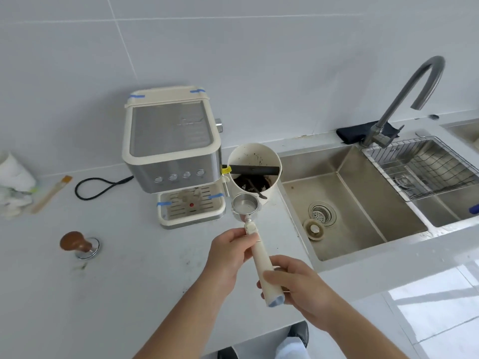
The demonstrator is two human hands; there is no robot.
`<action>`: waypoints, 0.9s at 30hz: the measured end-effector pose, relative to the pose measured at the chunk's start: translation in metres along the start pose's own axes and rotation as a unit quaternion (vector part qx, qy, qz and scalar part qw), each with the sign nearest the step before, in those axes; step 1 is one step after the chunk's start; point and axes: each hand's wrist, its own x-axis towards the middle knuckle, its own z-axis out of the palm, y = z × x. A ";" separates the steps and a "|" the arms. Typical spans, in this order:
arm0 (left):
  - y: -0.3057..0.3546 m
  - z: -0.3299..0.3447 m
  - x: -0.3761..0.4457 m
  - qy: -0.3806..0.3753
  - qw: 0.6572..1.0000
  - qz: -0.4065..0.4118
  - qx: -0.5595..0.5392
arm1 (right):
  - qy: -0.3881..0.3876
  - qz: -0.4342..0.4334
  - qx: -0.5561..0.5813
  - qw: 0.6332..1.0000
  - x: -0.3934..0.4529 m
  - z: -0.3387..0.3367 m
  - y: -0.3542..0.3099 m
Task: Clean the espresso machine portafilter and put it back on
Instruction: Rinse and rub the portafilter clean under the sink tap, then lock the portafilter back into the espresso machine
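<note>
Both grips, left hand [228, 252] and right hand [298, 283], clasp cream-handled steel portafilter [246, 206], basket looking emptied, just ahead beside cream knock-box [255, 156]; rinsing, remounting on cream-steel espresso machine [171, 151] remain.

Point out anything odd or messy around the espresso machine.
Blue tape strips sit on the espresso machine's drip tray and lid corners. The knock box's inner wall is splattered with coffee grounds. The sink's strainer plug lies loose beside the drain.
</note>
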 end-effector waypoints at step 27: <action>0.035 -0.138 -0.028 0.104 0.966 0.061 0.230 | -0.162 0.087 -0.111 0.977 0.074 0.087 0.004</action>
